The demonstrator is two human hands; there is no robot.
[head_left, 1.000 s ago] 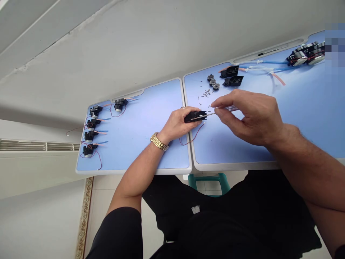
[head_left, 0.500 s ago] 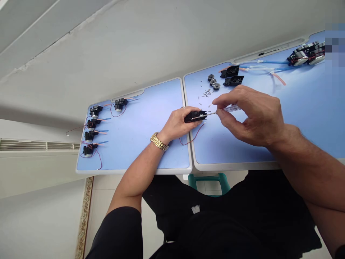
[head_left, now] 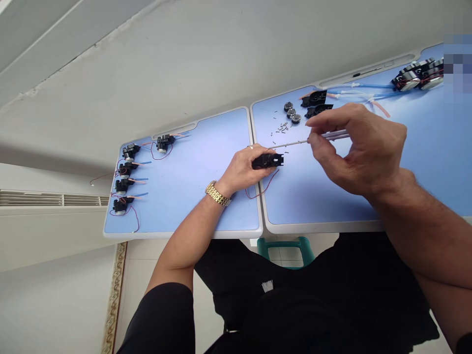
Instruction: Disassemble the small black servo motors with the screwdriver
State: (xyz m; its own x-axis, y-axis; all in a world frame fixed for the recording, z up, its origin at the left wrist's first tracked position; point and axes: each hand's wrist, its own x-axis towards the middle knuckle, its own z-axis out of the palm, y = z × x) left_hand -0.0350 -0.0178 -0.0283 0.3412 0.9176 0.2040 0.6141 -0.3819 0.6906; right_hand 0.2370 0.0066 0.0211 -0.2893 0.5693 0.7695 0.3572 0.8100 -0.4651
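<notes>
My left hand (head_left: 243, 165) is closed around a black plastic housing (head_left: 268, 161) near the seam between two blue-topped tables. From under it a thin red wire (head_left: 269, 187) curls over the tabletop. In my right hand (head_left: 363, 152) a screwdriver (head_left: 295, 143) is pinched between thumb and fingers. Its long shaft points left, and the tip is near the far side of the housing, by my left fingers; whether it touches anything I cannot tell. Beyond the housing lies a scatter of small screws (head_left: 283, 128), beside several round metal-and-black parts (head_left: 291, 112).
Two black covers (head_left: 314, 99) lie at the back. Blue and orange tubes (head_left: 372, 91) lead to several motor assemblies (head_left: 409, 78) at far right. More motor units with wires (head_left: 127, 169) line the left table's edge. A small black tool (head_left: 367, 72) rests in the back groove.
My right hand has drawn back to the right, and the screwdriver's tip has lifted off the housing toward its far side. My left hand and the housing have stayed in place.
</notes>
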